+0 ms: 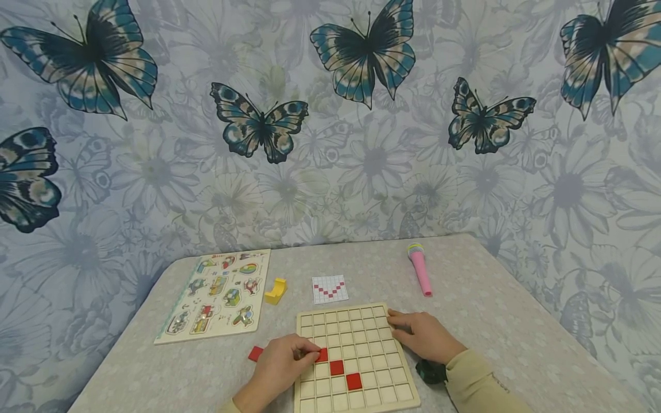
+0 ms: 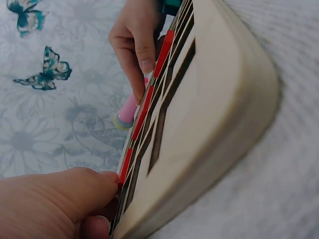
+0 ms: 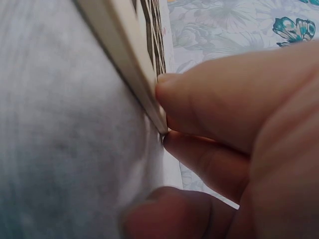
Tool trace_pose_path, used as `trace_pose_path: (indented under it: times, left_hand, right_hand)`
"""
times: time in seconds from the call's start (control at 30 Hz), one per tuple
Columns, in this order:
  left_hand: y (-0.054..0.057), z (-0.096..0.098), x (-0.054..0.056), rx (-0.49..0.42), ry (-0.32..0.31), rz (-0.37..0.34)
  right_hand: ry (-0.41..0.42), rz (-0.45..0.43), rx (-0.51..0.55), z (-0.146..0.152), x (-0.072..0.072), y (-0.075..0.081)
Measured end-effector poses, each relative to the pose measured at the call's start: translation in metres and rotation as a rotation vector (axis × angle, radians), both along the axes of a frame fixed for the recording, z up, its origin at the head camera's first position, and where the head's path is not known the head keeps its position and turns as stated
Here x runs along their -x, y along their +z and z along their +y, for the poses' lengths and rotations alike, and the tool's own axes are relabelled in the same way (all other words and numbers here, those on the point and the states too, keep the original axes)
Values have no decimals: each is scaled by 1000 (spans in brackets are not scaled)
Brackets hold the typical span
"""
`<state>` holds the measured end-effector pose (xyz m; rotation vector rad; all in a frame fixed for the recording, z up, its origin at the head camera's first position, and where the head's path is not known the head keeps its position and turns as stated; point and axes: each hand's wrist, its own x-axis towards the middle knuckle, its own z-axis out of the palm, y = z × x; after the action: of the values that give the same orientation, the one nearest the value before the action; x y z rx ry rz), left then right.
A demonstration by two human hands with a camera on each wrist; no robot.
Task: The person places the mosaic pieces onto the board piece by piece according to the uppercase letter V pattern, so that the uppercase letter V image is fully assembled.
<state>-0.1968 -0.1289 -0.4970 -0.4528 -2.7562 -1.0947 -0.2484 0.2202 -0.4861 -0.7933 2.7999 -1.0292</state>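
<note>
A cream wooden grid board [image 1: 341, 308] lies in front of me. Three red square tiles run down across it in a diagonal. My left hand [image 1: 281, 362] pinches the upper-left red tile [image 1: 322, 355] at the board's left side; its edge shows at the thumb tip in the left wrist view. The middle tile [image 1: 337, 367] and the lower tile [image 1: 353, 381] sit in grid squares. Another red tile [image 1: 255, 353] lies on the table, partly hidden behind the left hand. My right hand [image 1: 426, 335] touches the board's upper right edge with extended fingertips.
Beyond the board lies a small card [image 1: 330, 289] with a red V pattern on a grid. A yellow curved block [image 1: 276, 291] and a picture puzzle board [image 1: 217, 298] are to the left. A pink toy microphone [image 1: 420, 272] lies at the back right. A patterned wall borders the table.
</note>
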Motion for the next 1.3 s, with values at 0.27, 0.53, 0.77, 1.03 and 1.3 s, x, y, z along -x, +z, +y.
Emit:
trace_pose_path:
  times: [0.27,0.53,0.77,1.03,1.3]
  left_hand:
    - [-1,1,-1,19,-15,11]
    - [-1,0,-1,22,-17,15]
    - [2,-5,0,-61,-5,-9]
    - [17,-26,7,-81,116,-61]
    - [26,-59,16,27,248,-150]
  right_hand:
    - [-2,-9,-3,1,-1,0]
    - [-4,-10,-6,1,-2,-1]
    - [-6,-17,-5,0,-2,1]
    - [-5,-26,-5,0,-2,0]
    - [-9,-16,-20,0,-2,2]
